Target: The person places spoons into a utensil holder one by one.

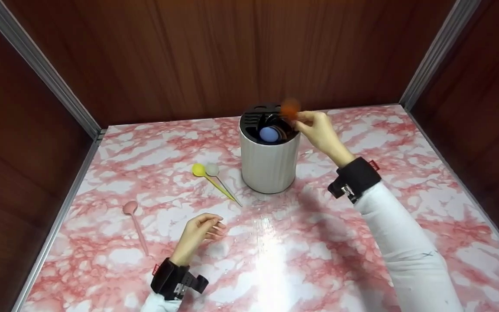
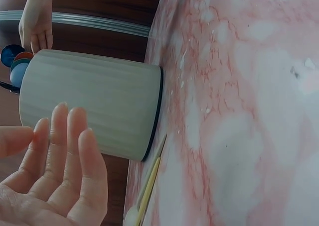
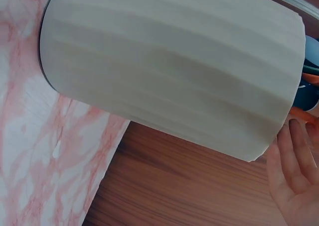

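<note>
My right hand (image 1: pixel 319 130) is at the right rim of a white ribbed utensil holder (image 1: pixel 269 167) with a black slotted top. Between thumb and fingers it pinches an orange spoon (image 1: pixel 290 108), whose round head is blurred above the rim. A blue spoon (image 1: pixel 269 134) and other darker utensils stand inside the holder; their lower parts are hidden. Over the table in front, my left hand (image 1: pixel 199 229) hovers with fingers loosely bent and holds nothing. The left wrist view shows its fingers (image 2: pixel 59 136) spread before the holder.
Left of the holder lie a yellow spoon (image 1: pixel 198 169) and a pale grey spoon (image 1: pixel 212 169), their handles close together. A pink spoon (image 1: pixel 131 208) lies farther left. Brown wood-look panels (image 1: pixel 180 56) enclose the marbled table (image 1: pixel 145 143) at the back and sides.
</note>
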The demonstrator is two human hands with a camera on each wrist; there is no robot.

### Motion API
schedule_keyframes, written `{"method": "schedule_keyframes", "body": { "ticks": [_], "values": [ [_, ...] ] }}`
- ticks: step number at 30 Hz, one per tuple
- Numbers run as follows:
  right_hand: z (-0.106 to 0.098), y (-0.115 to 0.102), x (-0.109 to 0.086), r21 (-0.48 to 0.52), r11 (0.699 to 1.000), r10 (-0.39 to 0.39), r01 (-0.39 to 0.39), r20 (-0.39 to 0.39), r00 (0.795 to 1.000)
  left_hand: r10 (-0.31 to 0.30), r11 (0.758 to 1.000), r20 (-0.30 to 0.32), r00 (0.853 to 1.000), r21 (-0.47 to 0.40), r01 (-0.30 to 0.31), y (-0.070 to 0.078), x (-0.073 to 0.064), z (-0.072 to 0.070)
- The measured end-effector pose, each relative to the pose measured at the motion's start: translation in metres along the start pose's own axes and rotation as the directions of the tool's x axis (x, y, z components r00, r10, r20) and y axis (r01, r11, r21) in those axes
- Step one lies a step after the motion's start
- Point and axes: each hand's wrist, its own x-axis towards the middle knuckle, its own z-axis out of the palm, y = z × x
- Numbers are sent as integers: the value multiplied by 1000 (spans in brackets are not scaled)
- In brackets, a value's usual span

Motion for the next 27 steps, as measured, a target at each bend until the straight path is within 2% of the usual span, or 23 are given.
{"method": "schedule_keyframes", "body": {
  "ticks": [6, 15, 27],
  "values": [
    [-5, 5, -4, -8, 1000, -23, 23, 10, 1000, -1, 1000, -69, 998, 18, 2, 2, 0, -10],
    [-10, 6, -19, -21, 999, -45, 45, -6, 999, -16, 999, -130, 991, 36, 21, 3, -2, -22],
    [-11, 14, -49, 51, 998, -49, 48, 17, 999, -22, 999, -141, 990, 31, 27, 3, -1, -23]
  ]
}}
